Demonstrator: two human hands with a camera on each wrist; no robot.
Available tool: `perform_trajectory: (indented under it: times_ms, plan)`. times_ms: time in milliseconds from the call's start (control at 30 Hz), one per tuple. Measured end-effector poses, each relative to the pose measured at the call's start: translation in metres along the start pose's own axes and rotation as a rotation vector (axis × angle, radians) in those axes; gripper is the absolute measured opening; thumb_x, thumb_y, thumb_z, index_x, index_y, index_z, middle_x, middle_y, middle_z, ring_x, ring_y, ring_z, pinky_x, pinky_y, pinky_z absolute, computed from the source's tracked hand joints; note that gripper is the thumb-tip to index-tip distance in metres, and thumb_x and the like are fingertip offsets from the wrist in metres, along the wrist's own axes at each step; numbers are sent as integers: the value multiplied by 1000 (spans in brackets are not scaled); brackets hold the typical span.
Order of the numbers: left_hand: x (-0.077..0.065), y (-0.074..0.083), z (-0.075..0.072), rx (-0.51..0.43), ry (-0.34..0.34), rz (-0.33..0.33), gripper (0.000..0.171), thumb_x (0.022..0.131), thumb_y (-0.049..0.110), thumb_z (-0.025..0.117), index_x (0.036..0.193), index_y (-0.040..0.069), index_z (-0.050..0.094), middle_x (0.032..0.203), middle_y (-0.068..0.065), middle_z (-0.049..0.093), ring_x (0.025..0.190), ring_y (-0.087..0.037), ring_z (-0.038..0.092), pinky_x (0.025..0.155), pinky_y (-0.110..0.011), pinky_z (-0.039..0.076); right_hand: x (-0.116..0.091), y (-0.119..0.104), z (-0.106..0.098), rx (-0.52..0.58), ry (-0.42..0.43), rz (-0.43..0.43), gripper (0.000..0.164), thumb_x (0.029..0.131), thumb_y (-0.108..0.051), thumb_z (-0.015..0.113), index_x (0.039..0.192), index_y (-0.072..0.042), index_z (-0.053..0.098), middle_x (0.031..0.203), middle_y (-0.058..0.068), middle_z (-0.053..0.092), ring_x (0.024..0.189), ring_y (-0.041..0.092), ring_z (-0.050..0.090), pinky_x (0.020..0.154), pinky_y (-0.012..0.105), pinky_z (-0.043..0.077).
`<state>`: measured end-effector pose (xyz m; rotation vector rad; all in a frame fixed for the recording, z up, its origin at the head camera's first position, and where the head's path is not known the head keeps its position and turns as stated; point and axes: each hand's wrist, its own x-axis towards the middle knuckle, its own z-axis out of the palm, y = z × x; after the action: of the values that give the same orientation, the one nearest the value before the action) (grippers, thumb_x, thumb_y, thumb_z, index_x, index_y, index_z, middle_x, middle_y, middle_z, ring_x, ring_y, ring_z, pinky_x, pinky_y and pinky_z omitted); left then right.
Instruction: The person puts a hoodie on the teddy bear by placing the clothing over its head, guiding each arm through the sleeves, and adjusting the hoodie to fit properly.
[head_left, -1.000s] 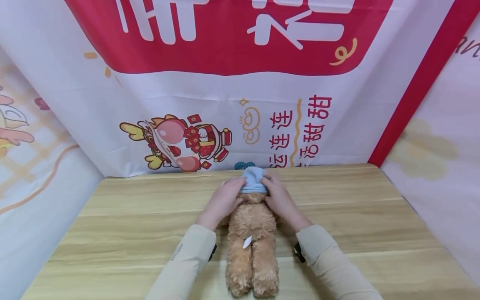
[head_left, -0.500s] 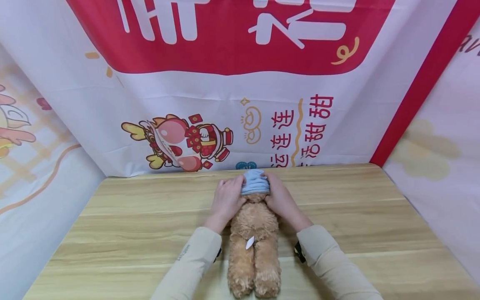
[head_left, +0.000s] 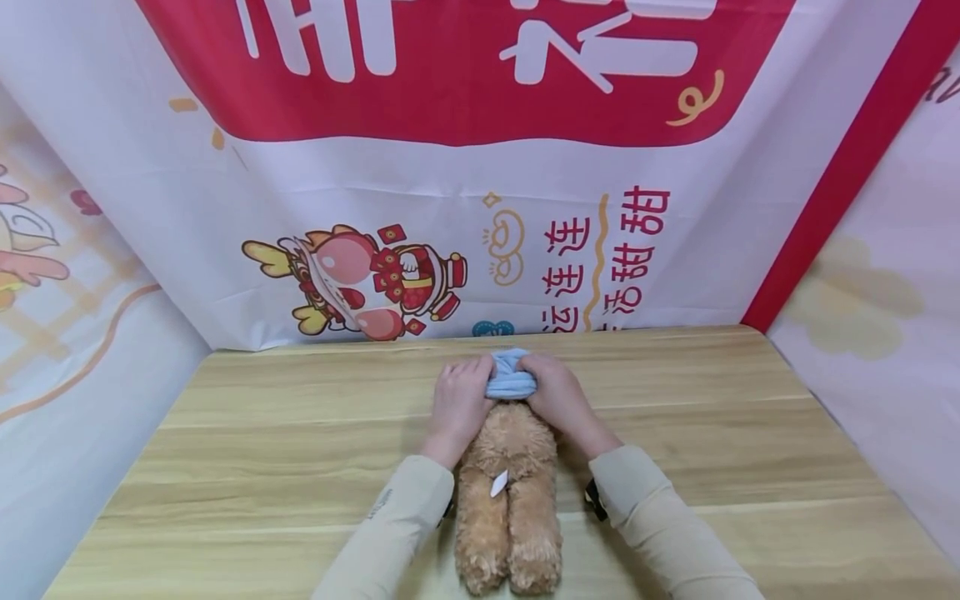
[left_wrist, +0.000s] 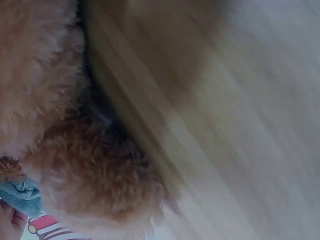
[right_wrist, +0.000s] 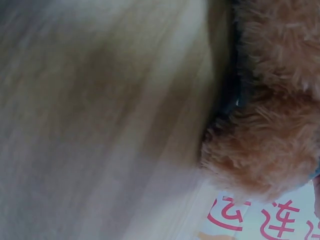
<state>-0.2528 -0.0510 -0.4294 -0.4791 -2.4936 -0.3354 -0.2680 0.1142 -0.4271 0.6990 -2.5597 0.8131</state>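
A brown plush toy (head_left: 513,437) lies lengthwise on the table, its two legs toward me and a small white tag between them. Over its head end sits a light blue cloth cap (head_left: 512,381), bunched into folds. My left hand (head_left: 461,402) grips the cap's left edge, and my right hand (head_left: 561,396) grips its right edge, thumbs toward the toy's body. In the left wrist view the plush fur (left_wrist: 95,175) fills the left side, with a bit of the blue cap (left_wrist: 21,195) and fingertips below. Fur (right_wrist: 265,145) also shows in the right wrist view.
The wood-grain table (head_left: 300,467) reaches back to a white and red printed cloth (head_left: 420,183) hanging behind it. Printed cloths also hang at the left and right sides.
Both hands have drawn the blue cap toward me, down over the head end of the plush toy. The cap is now shorter and more bunched; the toy's body has barely moved.
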Motion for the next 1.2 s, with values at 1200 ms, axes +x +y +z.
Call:
perform_trajectory:
  times_ms: [1200]
  plan:
    - [7, -11, -32, -210, -374, -12, 43, 87, 31, 67, 125, 15, 54, 114, -11, 62, 106, -30, 60, 87, -46, 52, -3, -2, -6, -77, -60, -25, 27, 74, -6, 77, 96, -8, 62, 97, 9, 68, 91, 28, 62, 83, 42, 52]
